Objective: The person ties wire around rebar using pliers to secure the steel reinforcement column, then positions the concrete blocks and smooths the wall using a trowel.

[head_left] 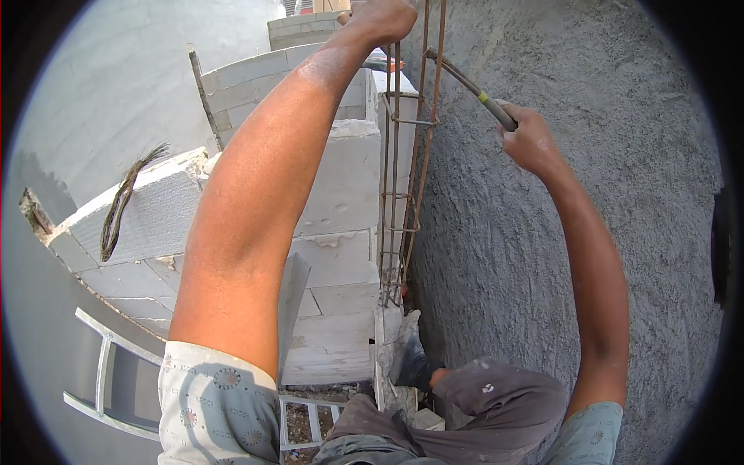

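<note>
My left hand (385, 21) is at the top edge of the head view, closed, beside the upper end of an upright rebar cage (397, 159). What lies within its fingers is hidden. My right hand (531, 138) is wrapped round the grey grip of a slim metal tool (467, 84) with a yellow band. The tool's far end meets or overlaps a rusty bar of the cage; its exact kind does not show. Square stirrups join the cage's long bars, which rise from the narrow end of a block wall.
Pale block walls (341, 267) stand at left and centre. A bundle of tie wire (122, 203) hangs over one. Close on the right is a rough grey plastered wall (511, 256). A metal ladder (105, 372) shows lower left, with rungs (314, 422) below me. My shoe (416, 364) rests by the cage's foot.
</note>
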A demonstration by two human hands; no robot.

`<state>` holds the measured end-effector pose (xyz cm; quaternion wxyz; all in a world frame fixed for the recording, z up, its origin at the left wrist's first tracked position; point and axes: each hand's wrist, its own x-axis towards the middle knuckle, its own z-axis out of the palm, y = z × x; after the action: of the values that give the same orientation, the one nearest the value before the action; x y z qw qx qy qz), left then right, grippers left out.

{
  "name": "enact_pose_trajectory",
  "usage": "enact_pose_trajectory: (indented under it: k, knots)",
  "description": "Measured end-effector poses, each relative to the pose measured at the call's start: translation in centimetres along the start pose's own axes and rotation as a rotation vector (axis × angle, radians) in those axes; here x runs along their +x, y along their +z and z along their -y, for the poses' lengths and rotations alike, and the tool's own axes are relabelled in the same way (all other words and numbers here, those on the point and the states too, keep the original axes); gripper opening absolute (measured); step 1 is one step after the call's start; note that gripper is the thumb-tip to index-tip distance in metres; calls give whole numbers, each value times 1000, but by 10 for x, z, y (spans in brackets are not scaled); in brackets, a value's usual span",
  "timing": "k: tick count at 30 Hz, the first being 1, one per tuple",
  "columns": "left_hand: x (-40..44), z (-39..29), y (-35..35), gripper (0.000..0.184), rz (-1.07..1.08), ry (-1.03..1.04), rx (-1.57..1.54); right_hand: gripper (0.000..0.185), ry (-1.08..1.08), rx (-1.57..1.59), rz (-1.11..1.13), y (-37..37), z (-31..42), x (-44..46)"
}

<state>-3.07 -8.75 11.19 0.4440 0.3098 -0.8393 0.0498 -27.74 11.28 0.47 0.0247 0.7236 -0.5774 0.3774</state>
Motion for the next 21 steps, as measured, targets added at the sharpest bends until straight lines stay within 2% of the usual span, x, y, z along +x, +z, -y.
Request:
enact_pose_trajectory:
  k: [3,9,12,15,16,18,19,21]
  knots:
    - [0,-1,1,49,5,-3,5,50,-261,-318,215,0,-8,7]
    - [0,2,-2,48,8,0,7,52,-268,-34,-138,17,-4,37]
    - [1,4,-3,48,15,0,19,53,-153,2,-153,26,8,40]
    - [-1,10,-2,47,25,-3,58,50,-247,-315,169,33,0,37]
    - [-1,11,-1,49,11,51,33,48,-272,-291,127,32,-4,36]
    - [-1,10,1,51,19,-43,-36,43,-317,-251,45,27,-10,33]
    - [-2,9,1,52,26,-90,-68,46,-254,-185,8,25,-11,33]
    - [-4,9,3,51,-26,-11,-80,51,-137,-48,-63,24,-4,36]
